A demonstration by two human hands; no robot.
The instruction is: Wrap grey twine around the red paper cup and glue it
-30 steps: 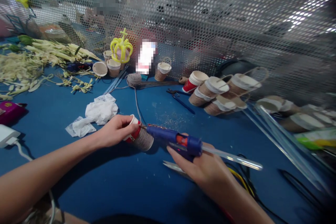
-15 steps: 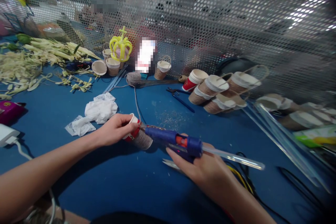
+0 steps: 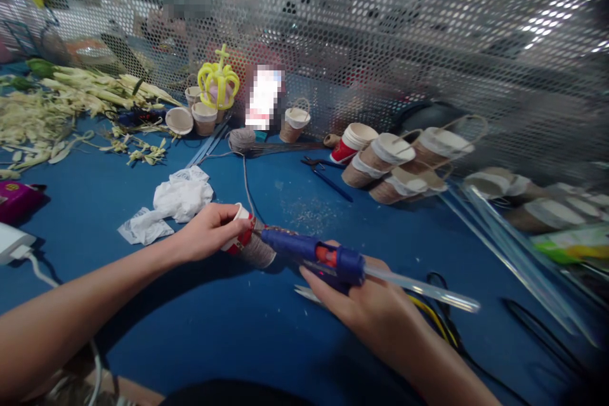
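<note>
My left hand (image 3: 214,228) is closed on the rim end of a paper cup (image 3: 259,252), which lies tilted with its base toward the right. The cup's red and white upper part is bare, while grey-brown yarn wraps the lower part. A strand of yarn (image 3: 247,184) runs from the cup back to a grey ball of yarn (image 3: 242,139). In my right hand (image 3: 366,298) is a blue hot glue gun (image 3: 309,254) with a clear glue stick (image 3: 428,288) sticking out of its back. Its nozzle is at the cup's side, near my left thumb; whether it touches cannot be made out.
Crumpled white cloth (image 3: 183,196) lies left of the cup. Pliers (image 3: 328,177) and several wrapped cups (image 3: 380,158) stand behind to the right. Scissors (image 3: 307,294) lie partly under my right hand. Clear glue sticks (image 3: 518,260) lie far right; a perforated metal screen (image 3: 333,44) closes the back.
The glue gun's nozzle has shifted very slightly left along the cup. Both hands keep their hold, and the view has tilted a little.
</note>
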